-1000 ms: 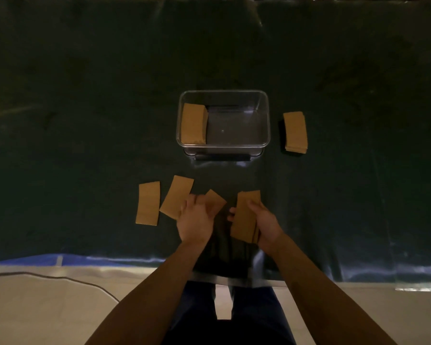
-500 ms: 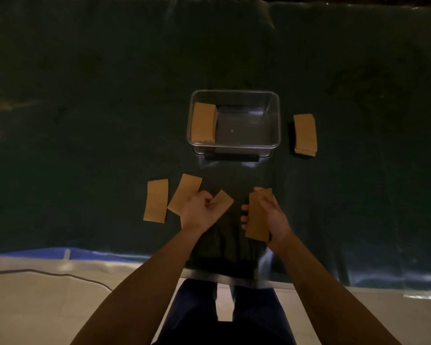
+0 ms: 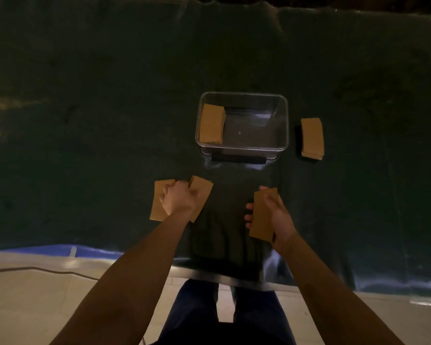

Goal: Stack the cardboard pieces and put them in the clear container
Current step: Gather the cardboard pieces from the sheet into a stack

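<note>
Head view, looking down on a counter (image 3: pixel 85 120) draped in a dark green cloth. The clear container (image 3: pixel 283 115) stands near the middle of the counter and serves as the landmark. Inside it, against its left wall, lies one stack of cardboard pieces (image 3: pixel 211 124); the remainder of its floor is bare. Just beside the container on its right, apart from its wall, a second stack (image 3: pixel 312 138) rests on the cloth.

On the near side of the container, toward its left corner, the left hand (image 3: pixel 178 200) is curled closed over loose cardboard: a tilted piece (image 3: pixel 201 189) shows at the knuckles and thumb, and a flat piece (image 3: pixel 158 202) lies partly under the hand. Whether the fingers (image 3: pixel 167 195) grip one piece or both cannot be told.

On the near side of the container, toward its right corner, the right hand (image 3: pixel 278 217) holds a held stack (image 3: pixel 261 215) clear of the cloth, thumb across its top face and fingertips (image 3: pixel 248 216) wrapped around its left edge.

Pale floor (image 3: pixel 35 295) and the person's dark trousers (image 3: pixel 197 307) lie nearest the camera.
</note>
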